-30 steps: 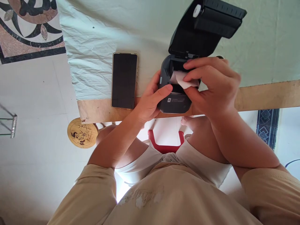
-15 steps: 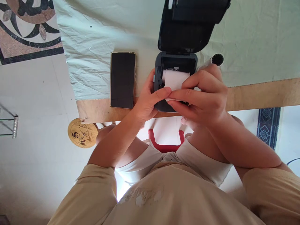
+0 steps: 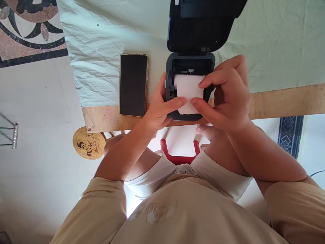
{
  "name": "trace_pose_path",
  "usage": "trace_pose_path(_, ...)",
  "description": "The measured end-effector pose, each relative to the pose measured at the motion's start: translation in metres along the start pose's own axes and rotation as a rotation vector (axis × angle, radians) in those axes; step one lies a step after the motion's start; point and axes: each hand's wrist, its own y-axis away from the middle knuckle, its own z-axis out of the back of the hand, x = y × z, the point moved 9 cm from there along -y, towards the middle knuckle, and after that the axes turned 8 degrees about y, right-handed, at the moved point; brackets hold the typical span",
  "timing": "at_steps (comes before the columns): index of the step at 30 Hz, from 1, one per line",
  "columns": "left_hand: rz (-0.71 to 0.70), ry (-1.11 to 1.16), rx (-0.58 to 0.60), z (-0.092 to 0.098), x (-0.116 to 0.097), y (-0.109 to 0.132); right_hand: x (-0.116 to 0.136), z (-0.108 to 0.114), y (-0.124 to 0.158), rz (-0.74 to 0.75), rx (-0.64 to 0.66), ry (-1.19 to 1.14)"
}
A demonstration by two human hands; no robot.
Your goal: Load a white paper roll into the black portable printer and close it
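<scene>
Nearest of all, here's the tan cloth shirt (image 3: pixel 190 210), then the pale cloth shorts (image 3: pixel 152 174), with a bent red frame (image 3: pixel 181 160) showing between the knees. Down to the left, a round yellow disc (image 3: pixel 95 145) decorated with a panda and bamboo; over to the right, a dark blue strip with a diamond pattern (image 3: pixel 290 135). And up to the counter (image 3: pixel 281 101), its bare wooden front edge on show!

Here are the 2 hands, 1 on each side of a dark grey and black plastic box (image 3: pixel 169 69). The left hand (image 3: pixel 162 106) grasps the box's left side, thumb laid across to the left edge of a strip of white paper (image 3: pixel 189 83). The right hand (image 3: pixel 231 95) is half curled, index finger and thumb spread apart at the paper's right edge; whether they press on it, I can't tell. The box lies at the counter's front, the paper inside it and draped toward the near wall.

To the left, well apart, a black rectangular phone with a gold-coloured rim (image 3: pixel 133 84), screen dark. Beyond the box rises its black hinged lid (image 3: pixel 200 34), swung open above the pale green, wrinkled cloth (image 3: pixel 274 47).
</scene>
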Motion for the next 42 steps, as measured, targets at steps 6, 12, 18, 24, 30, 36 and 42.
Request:
trace_pose_path(6,0.057,-0.054,0.073,-0.003,0.006,-0.001,-0.029,0.024,-0.001,-0.157,-0.286,-0.286)
trace_pose_path(12,0.051,-0.137,0.150,-0.008,0.006,0.000,-0.034,0.030,-0.004,-0.134,-0.320,-0.303)
trace_pose_path(18,0.016,-0.227,0.121,-0.005,0.004,0.000,-0.028,0.025,-0.005,-0.159,-0.260,-0.298)
trace_pose_path(24,-0.001,-0.212,0.051,-0.001,0.001,0.000,-0.029,0.023,-0.005,-0.185,-0.188,-0.229)
trace_pose_path(30,-0.009,-0.163,0.076,-0.003,0.002,-0.001,-0.027,0.015,-0.003,-0.142,-0.117,-0.134)
trace_pose_path(36,0.000,-0.114,0.060,-0.009,-0.003,-0.001,-0.030,0.006,0.000,-0.148,-0.032,-0.073)
trace_pose_path(42,0.010,-0.122,0.060,-0.010,-0.003,-0.001,-0.033,0.005,0.001,-0.183,-0.025,-0.104)
